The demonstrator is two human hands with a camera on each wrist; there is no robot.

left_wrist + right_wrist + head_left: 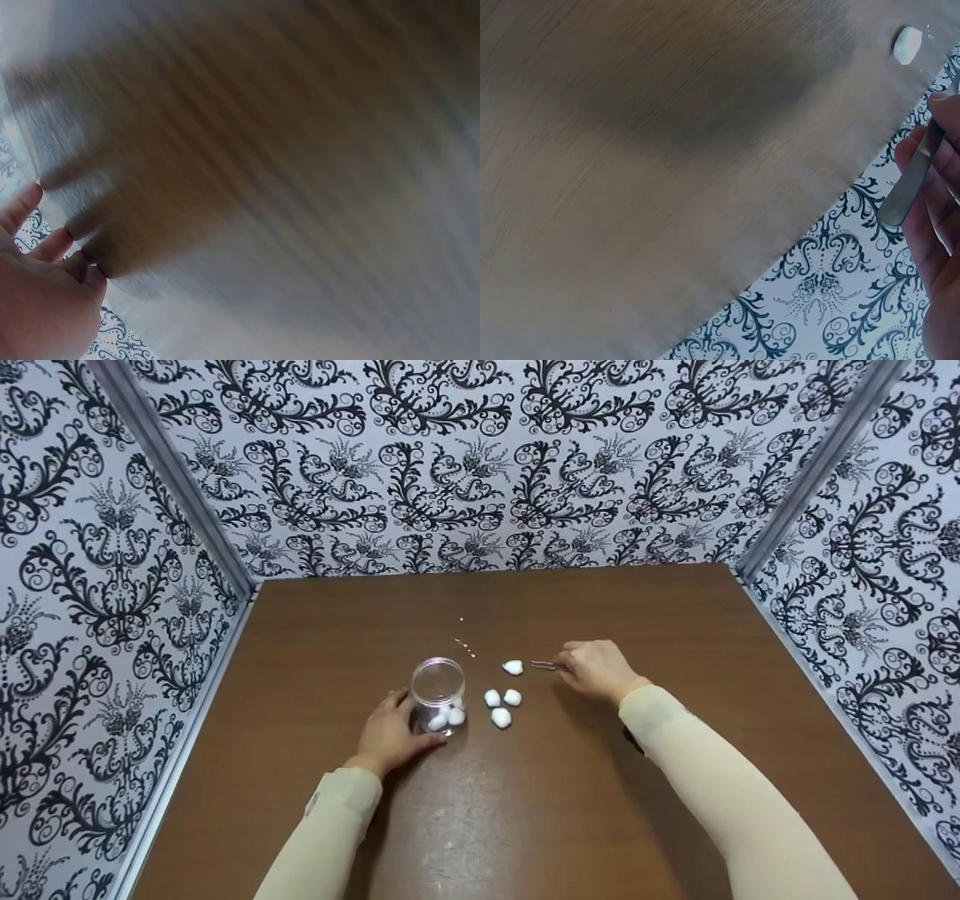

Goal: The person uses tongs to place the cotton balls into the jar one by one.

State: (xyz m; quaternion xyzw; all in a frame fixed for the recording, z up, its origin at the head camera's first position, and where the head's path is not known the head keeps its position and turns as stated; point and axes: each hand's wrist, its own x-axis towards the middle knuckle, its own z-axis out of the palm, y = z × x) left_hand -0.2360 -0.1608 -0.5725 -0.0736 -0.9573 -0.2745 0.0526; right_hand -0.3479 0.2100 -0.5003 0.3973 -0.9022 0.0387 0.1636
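Note:
A clear jar (439,690) stands on the table, with several cotton balls (442,720) lying at its bottom. My left hand (390,735) holds it from the left, thumb across the near side. To its right, three cotton balls (501,718) form a loose group on the tabletop. Another cotton ball (513,667) lies farther back. Just right of that one, my right hand (598,669) grips a metal fork (915,180) by its handle, tines pointing left and apart from the ball. In the left wrist view, the left hand's fingers (52,244) show at the lower left.
Small white bits (466,646) are scattered behind the jar on the brown wooden table (337,637). Patterned walls (480,472) enclose the table at the back and both sides.

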